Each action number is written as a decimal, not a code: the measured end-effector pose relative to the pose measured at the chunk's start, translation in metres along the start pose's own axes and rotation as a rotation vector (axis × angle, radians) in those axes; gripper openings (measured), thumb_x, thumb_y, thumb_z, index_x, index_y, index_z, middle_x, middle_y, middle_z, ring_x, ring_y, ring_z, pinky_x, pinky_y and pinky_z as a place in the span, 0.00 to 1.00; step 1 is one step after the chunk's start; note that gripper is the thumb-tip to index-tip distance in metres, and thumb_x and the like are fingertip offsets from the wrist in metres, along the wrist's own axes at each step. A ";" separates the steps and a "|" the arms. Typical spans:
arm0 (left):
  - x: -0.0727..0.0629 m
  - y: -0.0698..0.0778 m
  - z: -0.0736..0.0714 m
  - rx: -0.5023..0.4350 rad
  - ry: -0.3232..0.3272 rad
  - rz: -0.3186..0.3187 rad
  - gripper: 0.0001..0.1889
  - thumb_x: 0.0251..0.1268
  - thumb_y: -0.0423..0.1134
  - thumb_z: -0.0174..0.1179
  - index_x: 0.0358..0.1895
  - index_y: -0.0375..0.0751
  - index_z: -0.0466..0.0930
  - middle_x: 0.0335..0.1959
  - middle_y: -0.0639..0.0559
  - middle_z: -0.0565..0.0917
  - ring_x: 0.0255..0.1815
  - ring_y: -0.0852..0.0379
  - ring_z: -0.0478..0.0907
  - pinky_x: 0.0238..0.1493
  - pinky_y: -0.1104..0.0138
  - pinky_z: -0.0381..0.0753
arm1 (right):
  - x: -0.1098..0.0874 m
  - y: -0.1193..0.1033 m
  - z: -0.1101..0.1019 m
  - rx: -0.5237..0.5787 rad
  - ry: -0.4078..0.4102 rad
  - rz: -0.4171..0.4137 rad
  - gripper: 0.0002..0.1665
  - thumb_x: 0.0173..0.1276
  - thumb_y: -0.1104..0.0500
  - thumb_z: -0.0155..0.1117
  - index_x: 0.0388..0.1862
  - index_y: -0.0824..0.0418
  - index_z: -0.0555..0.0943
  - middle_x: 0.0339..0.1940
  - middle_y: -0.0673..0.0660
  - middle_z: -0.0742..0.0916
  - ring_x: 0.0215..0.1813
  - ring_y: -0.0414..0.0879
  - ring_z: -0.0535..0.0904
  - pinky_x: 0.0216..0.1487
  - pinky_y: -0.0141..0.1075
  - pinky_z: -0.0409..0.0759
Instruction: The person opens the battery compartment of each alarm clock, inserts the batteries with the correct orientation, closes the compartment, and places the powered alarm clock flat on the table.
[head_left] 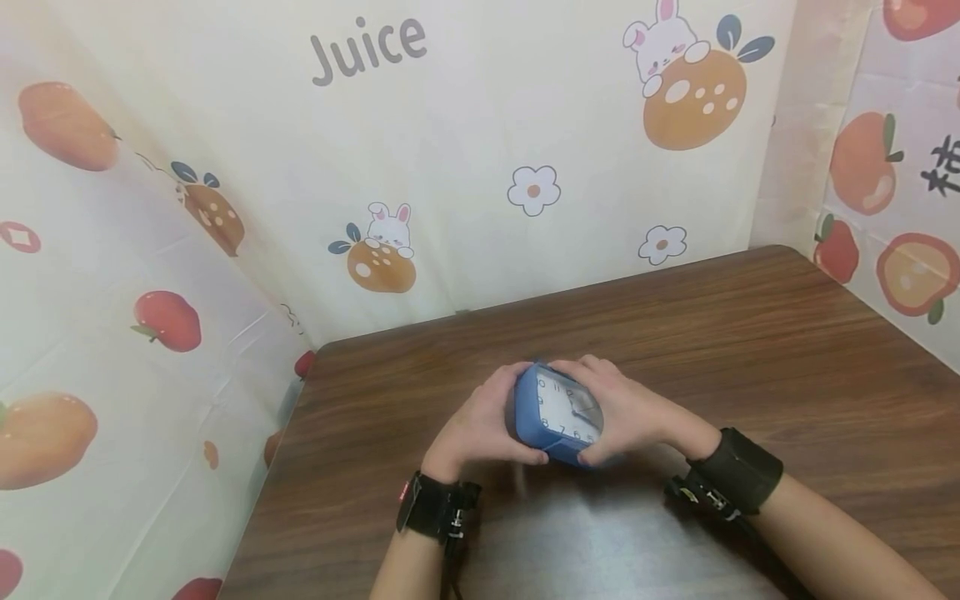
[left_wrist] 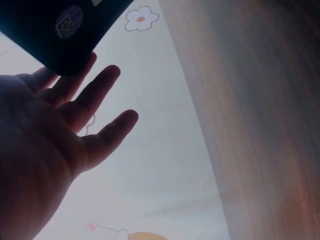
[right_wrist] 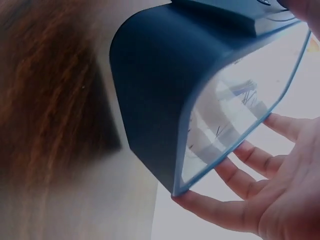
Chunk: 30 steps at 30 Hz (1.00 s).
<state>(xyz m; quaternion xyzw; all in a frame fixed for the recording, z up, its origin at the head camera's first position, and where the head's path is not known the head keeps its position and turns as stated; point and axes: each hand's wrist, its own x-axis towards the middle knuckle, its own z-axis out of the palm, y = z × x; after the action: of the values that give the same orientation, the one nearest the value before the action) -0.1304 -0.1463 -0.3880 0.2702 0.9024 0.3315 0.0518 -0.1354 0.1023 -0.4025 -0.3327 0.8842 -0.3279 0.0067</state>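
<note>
A blue, rounded-square alarm clock with a white numbered face is held between both hands, tilted over the table. My left hand grips its left side, thumb at the lower edge and fingers toward the top. On the opposite side my right hand holds it, fingers over the upper edge and thumb below, covering part of the face. In the left wrist view the clock's dark side bears a round sticker, with fingertips at its edge. The right wrist view shows the glossy clock front with fingertips along its rim.
The brown wood-grain table lies under the hands. Behind it and at both sides hang pale curtains printed with fruit, rabbits and flowers. Black bands with small cameras sit on the left wrist and right wrist.
</note>
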 end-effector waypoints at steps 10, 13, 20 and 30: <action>0.002 -0.002 0.004 0.041 -0.043 -0.049 0.55 0.31 0.67 0.74 0.70 0.61 0.57 0.62 0.63 0.71 0.57 0.62 0.69 0.58 0.58 0.76 | -0.001 -0.001 0.000 -0.122 -0.024 -0.006 0.68 0.26 0.42 0.82 0.72 0.43 0.62 0.50 0.48 0.72 0.49 0.43 0.64 0.36 0.33 0.72; 0.002 -0.002 0.005 0.060 -0.040 -0.042 0.54 0.31 0.67 0.74 0.69 0.61 0.58 0.60 0.64 0.72 0.56 0.63 0.70 0.57 0.59 0.76 | -0.001 -0.002 -0.001 -0.157 -0.024 -0.013 0.68 0.26 0.41 0.81 0.72 0.47 0.63 0.50 0.48 0.72 0.48 0.43 0.64 0.37 0.33 0.71; 0.004 -0.004 0.008 0.069 -0.052 -0.050 0.53 0.30 0.64 0.76 0.67 0.60 0.61 0.56 0.66 0.74 0.52 0.64 0.72 0.54 0.62 0.77 | 0.000 -0.004 0.000 -0.205 -0.051 0.004 0.66 0.28 0.37 0.80 0.69 0.58 0.66 0.54 0.51 0.75 0.51 0.45 0.67 0.42 0.37 0.73; 0.005 -0.004 0.014 0.106 -0.088 -0.089 0.53 0.29 0.66 0.75 0.66 0.60 0.61 0.54 0.65 0.74 0.51 0.64 0.71 0.51 0.61 0.77 | 0.001 -0.002 0.000 -0.229 -0.070 -0.004 0.62 0.28 0.35 0.79 0.66 0.56 0.70 0.52 0.50 0.76 0.50 0.44 0.67 0.44 0.41 0.70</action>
<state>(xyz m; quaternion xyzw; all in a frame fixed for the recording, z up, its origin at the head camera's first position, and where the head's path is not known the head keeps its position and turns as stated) -0.1329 -0.1382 -0.4014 0.2463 0.9268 0.2684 0.0917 -0.1355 0.1006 -0.4011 -0.3442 0.9145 -0.2127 -0.0010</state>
